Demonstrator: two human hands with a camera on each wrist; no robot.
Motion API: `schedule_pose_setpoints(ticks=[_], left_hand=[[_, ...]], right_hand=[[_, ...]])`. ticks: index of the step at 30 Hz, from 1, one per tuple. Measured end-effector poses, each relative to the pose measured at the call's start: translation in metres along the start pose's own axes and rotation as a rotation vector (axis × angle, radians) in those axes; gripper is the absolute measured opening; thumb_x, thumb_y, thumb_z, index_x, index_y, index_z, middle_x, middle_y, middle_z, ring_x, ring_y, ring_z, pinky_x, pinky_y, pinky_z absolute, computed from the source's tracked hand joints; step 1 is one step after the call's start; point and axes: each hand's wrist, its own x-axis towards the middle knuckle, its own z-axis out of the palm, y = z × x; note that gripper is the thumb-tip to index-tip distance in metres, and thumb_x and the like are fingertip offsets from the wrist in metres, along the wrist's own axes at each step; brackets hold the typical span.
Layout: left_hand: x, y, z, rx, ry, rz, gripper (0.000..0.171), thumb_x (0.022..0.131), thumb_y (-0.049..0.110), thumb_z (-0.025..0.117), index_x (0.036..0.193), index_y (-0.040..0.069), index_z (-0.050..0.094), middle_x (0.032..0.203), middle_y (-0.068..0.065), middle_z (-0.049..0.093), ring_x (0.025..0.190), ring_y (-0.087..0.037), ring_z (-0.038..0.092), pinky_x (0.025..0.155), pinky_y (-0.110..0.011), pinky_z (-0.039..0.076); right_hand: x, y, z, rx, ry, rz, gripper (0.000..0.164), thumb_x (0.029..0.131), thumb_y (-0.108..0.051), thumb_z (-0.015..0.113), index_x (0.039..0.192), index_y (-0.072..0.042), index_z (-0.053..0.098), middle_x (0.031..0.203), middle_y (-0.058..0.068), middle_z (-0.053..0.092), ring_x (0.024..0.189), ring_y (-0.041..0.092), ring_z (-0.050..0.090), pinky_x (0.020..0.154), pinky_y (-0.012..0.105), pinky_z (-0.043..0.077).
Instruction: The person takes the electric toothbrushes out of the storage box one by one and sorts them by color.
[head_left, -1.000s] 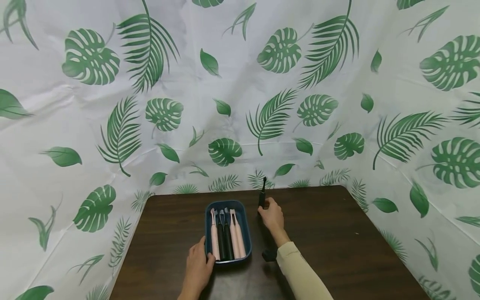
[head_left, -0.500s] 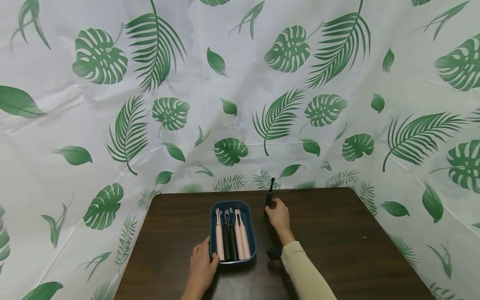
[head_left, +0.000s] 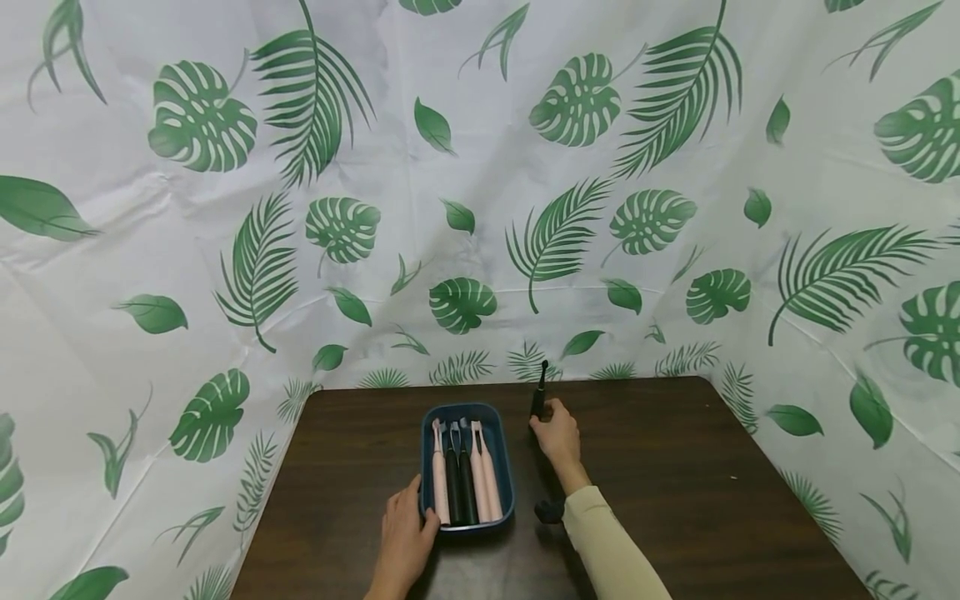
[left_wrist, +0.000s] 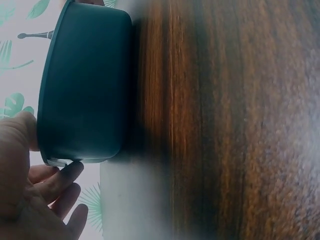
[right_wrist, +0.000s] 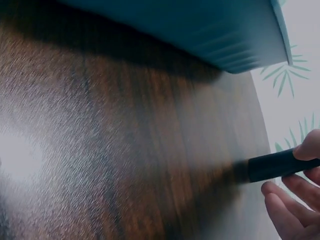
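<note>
A blue plastic tray [head_left: 504, 475] stands on the dark wooden table. Inside it lie three pink electric toothbrushes [head_left: 440, 487] and two black ones [head_left: 467, 492] side by side, heads toward the far end. My left hand [head_left: 405, 533] grips the tray's near left corner, thumb over the rim and fingers on the outside; the left wrist view shows the fingertips at the tray's edge [left_wrist: 50, 100]. Right of the tray, my right hand [head_left: 557, 433] pinches another black electric toothbrush [head_left: 538, 400] by its handle, upright, head up. In the right wrist view its handle's base [right_wrist: 260, 167] is close over the table.
The wooden table [head_left: 675, 483] runs back to a white cloth backdrop [head_left: 480, 233] printed with green leaves. A dark device [head_left: 549, 512] sits at my right wrist beside the sleeve.
The head view has swung slightly left, so everything sits further right in it. The held black toothbrush is slightly lower against the backdrop. Both hands keep their holds.
</note>
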Motion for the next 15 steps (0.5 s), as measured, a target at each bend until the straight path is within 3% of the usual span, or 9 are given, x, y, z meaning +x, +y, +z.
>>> schedule_pose_setpoints(ticks=[7, 13, 15], left_hand=[[0.000, 0.001, 0.001, 0.006, 0.006, 0.000, 0.060, 0.096, 0.013, 0.064, 0.152, -0.003, 0.053, 0.144, -0.023, 0.065, 0.130, -0.042, 0.053, 0.106, -0.065, 0.043], [0.000, 0.001, 0.002, 0.013, 0.004, -0.012, 0.060, 0.096, 0.013, 0.064, 0.152, -0.004, 0.053, 0.144, -0.024, 0.065, 0.131, -0.043, 0.053, 0.106, -0.066, 0.042], [-0.001, 0.001, 0.002, 0.014, -0.001, -0.022, 0.061, 0.096, 0.014, 0.063, 0.153, -0.004, 0.052, 0.145, -0.024, 0.064, 0.132, -0.043, 0.052, 0.107, -0.067, 0.042]], right_hand=[[-0.005, 0.009, -0.004, -0.001, -0.049, 0.010, 0.039, 0.095, -0.019, 0.074, 0.130, -0.002, 0.067, 0.123, 0.021, 0.073, 0.110, 0.044, 0.069, 0.095, 0.062, 0.052], [0.008, 0.034, 0.000, -0.017, -0.078, -0.012, 0.034, 0.093, -0.029, 0.076, 0.116, -0.004, 0.071, 0.111, 0.019, 0.074, 0.097, 0.040, 0.069, 0.084, 0.056, 0.053], [0.003, 0.027, -0.006, -0.021, -0.120, 0.036, 0.029, 0.094, -0.028, 0.075, 0.110, -0.004, 0.072, 0.106, 0.019, 0.074, 0.090, 0.038, 0.070, 0.081, 0.055, 0.054]])
